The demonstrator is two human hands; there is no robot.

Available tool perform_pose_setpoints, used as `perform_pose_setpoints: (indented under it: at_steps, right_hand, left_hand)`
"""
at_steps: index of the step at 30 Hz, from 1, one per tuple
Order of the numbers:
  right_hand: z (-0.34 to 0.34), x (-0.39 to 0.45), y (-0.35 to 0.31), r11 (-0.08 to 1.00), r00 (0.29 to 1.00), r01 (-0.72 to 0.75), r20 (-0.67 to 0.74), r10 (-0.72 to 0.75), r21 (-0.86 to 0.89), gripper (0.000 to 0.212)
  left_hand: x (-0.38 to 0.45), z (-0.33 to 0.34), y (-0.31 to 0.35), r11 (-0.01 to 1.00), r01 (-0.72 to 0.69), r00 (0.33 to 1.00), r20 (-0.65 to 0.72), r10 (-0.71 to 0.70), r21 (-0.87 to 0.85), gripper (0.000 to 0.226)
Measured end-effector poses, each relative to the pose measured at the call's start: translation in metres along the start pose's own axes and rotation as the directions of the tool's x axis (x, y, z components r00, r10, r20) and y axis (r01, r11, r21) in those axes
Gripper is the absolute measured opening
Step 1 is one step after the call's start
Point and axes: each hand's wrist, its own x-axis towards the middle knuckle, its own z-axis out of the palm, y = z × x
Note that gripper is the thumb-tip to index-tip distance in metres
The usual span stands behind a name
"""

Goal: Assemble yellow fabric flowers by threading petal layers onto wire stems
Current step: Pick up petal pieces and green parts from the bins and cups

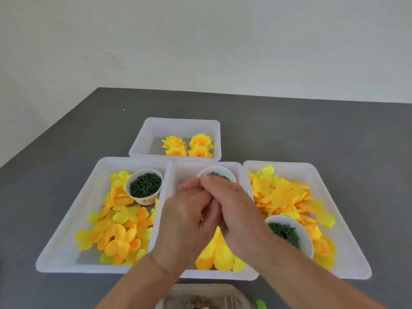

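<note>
Both forearms reach in from the near edge and meet over the middle tray (207,275); the left hand (185,221) lies back-up, knuckles raised, its fingers curled inward toward the right hand (234,210); the right hand crosses slightly above it, its fingers bent down over the left fingertips, the tips of both blurred; the two hands touch along the fingers, pressed close, and whatever they may pinch between them is hidden, so I cannot tell what either one holds.

Under the wrists, in the middle tray, lie loose yellow petals (219,253); just beyond the fingertips stands a white cup (216,172) of dark green pieces, partly covered by the right hand.

Left of the left hand, the left tray (66,237) holds rounded yellow and orange petal layers (118,233) and a paper cup (145,186) filled with dark green stems.

Right of the right hand, the right tray (347,241) holds pointed petal pieces (287,195) and a white bowl (296,233) of green bits close beside the right wrist.

Well beyond both hands, the far tray (156,134) holds four finished flowers (189,146) on the grey table (312,130).
</note>
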Motion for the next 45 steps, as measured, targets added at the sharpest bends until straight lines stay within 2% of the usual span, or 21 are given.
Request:
perform_pose_setpoints:
  at_steps: [5, 10, 15, 18, 22, 28, 30, 34, 37, 42, 45]
  right_hand:
    - [-0.008, 0.012, 0.004, 0.986, 0.99, 0.138, 0.043, -0.134, -0.098, 0.03]
    - [-0.016, 0.014, 0.013, 0.965, 0.977, 0.208, 0.079, -0.197, -0.16, 0.036]
    - [-0.015, -0.004, 0.028, 0.914, 0.954, 0.295, 0.143, -0.264, -0.278, 0.037]
    - [-0.01, -0.023, 0.036, 0.881, 0.947, 0.32, 0.143, -0.288, -0.347, 0.036]
    - [-0.002, -0.046, 0.047, 0.868, 0.943, 0.329, 0.086, -0.321, -0.372, 0.021]
    - [-0.003, -0.07, 0.055, 0.819, 0.94, 0.333, 0.1, -0.326, -0.467, 0.021]
    - [-0.008, -0.071, 0.057, 0.794, 0.943, 0.323, 0.101, -0.318, -0.516, 0.02]
    - [-0.019, -0.067, 0.068, 0.843, 0.954, 0.262, -0.004, -0.298, -0.47, 0.023]
    - [-0.027, -0.063, 0.077, 0.834, 0.952, 0.256, -0.021, -0.305, -0.489, 0.021]
    - [-0.05, -0.058, 0.081, 0.732, 0.93, 0.312, 0.036, -0.366, -0.606, 0.017]
    - [-0.053, -0.044, 0.08, 0.711, 0.933, 0.311, 0.058, -0.356, -0.631, 0.017]
  left_hand:
    - [0.008, 0.001, -0.007, 0.998, -0.055, 0.998, -0.006, 0.055, 0.005, 0.04]
    - [0.006, 0.002, -0.011, 0.992, -0.122, 0.992, 0.016, 0.121, 0.022, 0.039]
    - [-0.018, -0.012, -0.006, 0.979, -0.158, 0.984, 0.103, 0.145, 0.132, 0.029]
    - [-0.033, -0.023, 0.003, 0.96, -0.176, 0.979, 0.141, 0.148, 0.217, 0.03]
    - [-0.053, -0.032, 0.018, 0.952, -0.166, 0.976, 0.182, 0.121, 0.257, 0.026]
    - [-0.068, -0.042, 0.025, 0.912, -0.169, 0.964, 0.255, 0.074, 0.375, 0.028]
    - [-0.07, -0.046, 0.021, 0.906, -0.128, 0.969, 0.245, 0.028, 0.403, 0.032]
    - [-0.069, -0.054, -0.006, 0.91, 0.037, 0.98, 0.162, -0.113, 0.412, 0.036]
    - [-0.069, -0.061, -0.033, 0.881, 0.123, 0.979, 0.091, -0.184, 0.456, 0.034]
    - [-0.077, -0.087, -0.08, 0.825, 0.198, 0.958, 0.073, -0.277, 0.529, 0.025]
    - [-0.08, -0.107, -0.104, 0.807, 0.243, 0.951, 0.031, -0.308, 0.538, 0.021]
